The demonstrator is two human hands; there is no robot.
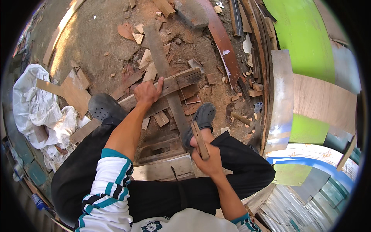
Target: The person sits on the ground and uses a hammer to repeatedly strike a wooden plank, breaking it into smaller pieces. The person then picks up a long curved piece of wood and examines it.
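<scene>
My left hand (pixel 148 92) is closed over a weathered wooden board (pixel 171 84) that lies slantwise in front of me. Crosswise beneath that board runs a long grey plank (pixel 157 48). In my right hand (pixel 210 159), closed around it, is the wooden handle (pixel 199 141) of a saw. The saw's thin blade (pixel 184 96) appears nearly edge-on and reaches across the board to the right of my left hand. Whether its teeth are inside a cut is too fine to tell. My right foot, in a dark clog (pixel 204 116), is beside the blade and the grey plank.
Wood offcuts (pixel 161 118) litter the dirt ground around the board. A white sack (pixel 33 102) slumps at the left. A reddish-brown plank (pixel 222 46) lies beyond my right foot. Green panels (pixel 305 34) and other sheets line the right side. Below the board is a slatted wooden piece (pixel 162 147).
</scene>
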